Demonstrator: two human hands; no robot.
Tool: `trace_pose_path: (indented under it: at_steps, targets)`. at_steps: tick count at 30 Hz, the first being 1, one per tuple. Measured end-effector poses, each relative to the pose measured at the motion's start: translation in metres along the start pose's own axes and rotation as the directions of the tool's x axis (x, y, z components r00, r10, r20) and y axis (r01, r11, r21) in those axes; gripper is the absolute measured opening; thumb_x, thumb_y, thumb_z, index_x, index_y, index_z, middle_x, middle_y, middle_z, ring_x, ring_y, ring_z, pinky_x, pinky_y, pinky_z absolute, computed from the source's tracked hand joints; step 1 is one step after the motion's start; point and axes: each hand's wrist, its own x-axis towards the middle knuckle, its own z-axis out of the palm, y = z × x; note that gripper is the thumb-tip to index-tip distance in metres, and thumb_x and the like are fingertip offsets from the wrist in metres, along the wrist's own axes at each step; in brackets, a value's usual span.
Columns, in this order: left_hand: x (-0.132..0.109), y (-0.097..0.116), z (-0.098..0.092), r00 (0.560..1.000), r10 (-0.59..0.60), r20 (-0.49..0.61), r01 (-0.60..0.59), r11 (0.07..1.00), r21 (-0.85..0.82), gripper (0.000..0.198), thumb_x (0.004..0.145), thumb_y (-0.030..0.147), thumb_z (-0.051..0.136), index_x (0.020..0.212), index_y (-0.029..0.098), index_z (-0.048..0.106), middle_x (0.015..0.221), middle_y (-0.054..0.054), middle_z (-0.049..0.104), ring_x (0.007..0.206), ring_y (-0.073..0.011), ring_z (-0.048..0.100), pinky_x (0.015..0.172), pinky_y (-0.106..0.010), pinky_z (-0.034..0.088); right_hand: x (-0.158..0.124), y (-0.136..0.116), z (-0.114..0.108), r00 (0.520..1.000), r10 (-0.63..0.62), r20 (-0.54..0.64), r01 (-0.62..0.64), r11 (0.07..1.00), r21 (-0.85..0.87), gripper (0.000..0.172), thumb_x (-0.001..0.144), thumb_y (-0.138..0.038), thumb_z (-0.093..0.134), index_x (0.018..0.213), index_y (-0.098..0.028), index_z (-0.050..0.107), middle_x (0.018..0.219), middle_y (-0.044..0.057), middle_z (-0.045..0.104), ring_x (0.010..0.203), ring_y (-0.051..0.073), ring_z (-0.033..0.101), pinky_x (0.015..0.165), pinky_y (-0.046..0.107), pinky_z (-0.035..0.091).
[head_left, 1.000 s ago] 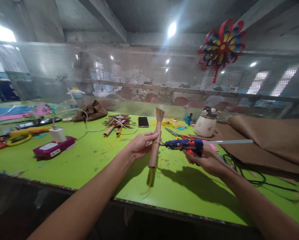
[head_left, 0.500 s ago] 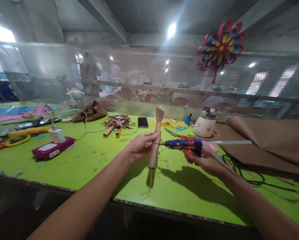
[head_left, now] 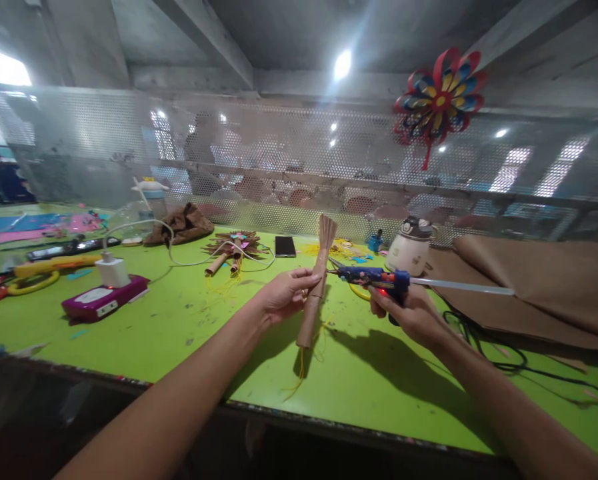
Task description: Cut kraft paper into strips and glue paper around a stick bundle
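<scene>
The brown paper roll [head_left: 311, 320] is leaning slightly rightward in the fingertips of the left hand [head_left: 285, 297], its fringed end fanning out above the thumb, its tube running down below, and yellow strings [head_left: 302, 363] trailing from it over the green table [head_left: 179, 360]. Markings on the pale bottle [head_left: 407, 253] are proving too small to read from here. The left thumb and fingers are pinching the roll near its middle; the right hand [head_left: 413, 313] is gripping the blue glue gun [head_left: 373, 276], whose nozzle is pointing at the roll's side, though I can't tell whether it's touching.

The left hand [head_left: 289, 293] pinches the paper tube [head_left: 311, 320]; the right hand [head_left: 409, 312] curls closed to the tube's right, both forearms [head_left: 209, 363] extended.
</scene>
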Motion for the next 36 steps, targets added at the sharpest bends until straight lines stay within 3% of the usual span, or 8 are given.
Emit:
trace_pose_path:
  at_steps: [12, 20, 28, 30, 32, 36]
  targets:
    - [-0.002, 0.001, 0.001, 1.000, 0.004, 0.013, -0.003, 1.000, -0.031, 0.026, 0.065, 0.018, 0.081, 0.085, 0.012, 0.066, 0.080, -0.005, 0.060, 0.067, -0.0120, 0.052, 0.065, -0.029, 0.044, -0.001, -0.002, -0.001, 0.999, 0.021, 0.049, -0.018, 0.998, -0.062, 0.047, 0.085, -0.052, 0.048, 0.053, -0.018, 0.053, 0.052, 0.003, 0.053, 0.049, 0.013, 0.047, 0.051, 0.028, 0.038]
    - [0.001, 0.003, -0.004, 0.999, 0.010, -0.041, -0.011, 0.999, -0.037, 0.025, 0.064, 0.018, 0.081, 0.084, 0.013, 0.067, 0.079, -0.005, 0.059, 0.067, -0.0123, 0.052, 0.063, -0.028, 0.045, -0.004, 0.013, 0.005, 0.987, -0.039, 0.154, 0.027, 0.997, 0.078, 0.039, 0.087, -0.047, 0.050, 0.061, -0.018, 0.052, 0.055, 0.001, 0.051, 0.053, 0.012, 0.045, 0.052, 0.028, 0.037]
    - [0.002, 0.004, -0.009, 0.999, 0.018, -0.035, -0.018, 1.000, -0.016, 0.028, 0.065, 0.022, 0.080, 0.087, 0.015, 0.065, 0.076, -0.004, 0.057, 0.066, -0.0142, 0.051, 0.072, -0.040, 0.050, -0.009, 0.013, 0.009, 0.976, -0.034, 0.217, -0.001, 0.987, 0.158, 0.024, 0.086, -0.041, 0.055, 0.089, -0.017, 0.056, 0.061, -0.003, 0.048, 0.055, 0.011, 0.042, 0.052, 0.025, 0.036]
    - [0.003, 0.006, -0.011, 0.999, 0.018, -0.042, -0.019, 1.000, -0.016, 0.029, 0.066, 0.022, 0.079, 0.089, 0.016, 0.064, 0.079, -0.004, 0.058, 0.070, -0.0156, 0.052, 0.075, -0.043, 0.050, -0.008, 0.011, 0.007, 0.972, -0.035, 0.234, -0.001, 0.989, 0.149, 0.025, 0.086, -0.042, 0.055, 0.086, -0.017, 0.057, 0.061, -0.002, 0.049, 0.055, 0.011, 0.043, 0.052, 0.025, 0.037]
    - [0.003, 0.007, -0.013, 0.998, 0.025, -0.053, -0.026, 0.999, -0.023, 0.028, 0.067, 0.022, 0.078, 0.089, 0.016, 0.063, 0.080, -0.004, 0.058, 0.073, -0.0165, 0.052, 0.076, -0.045, 0.050, -0.005, 0.013, 0.003, 0.978, -0.028, 0.206, 0.008, 0.995, 0.099, 0.031, 0.086, -0.045, 0.052, 0.074, -0.016, 0.057, 0.060, 0.000, 0.051, 0.055, 0.012, 0.046, 0.053, 0.026, 0.038]
    - [0.003, 0.008, -0.015, 0.988, 0.059, -0.143, -0.062, 0.998, -0.016, 0.023, 0.067, 0.020, 0.077, 0.085, 0.016, 0.063, 0.078, -0.003, 0.057, 0.070, -0.0147, 0.050, 0.076, -0.042, 0.049, 0.008, 0.032, -0.004, 0.997, 0.050, -0.057, -0.062, 0.971, -0.231, 0.039, 0.084, -0.051, 0.047, 0.071, -0.017, 0.060, 0.061, 0.006, 0.059, 0.057, 0.018, 0.053, 0.054, 0.030, 0.040]
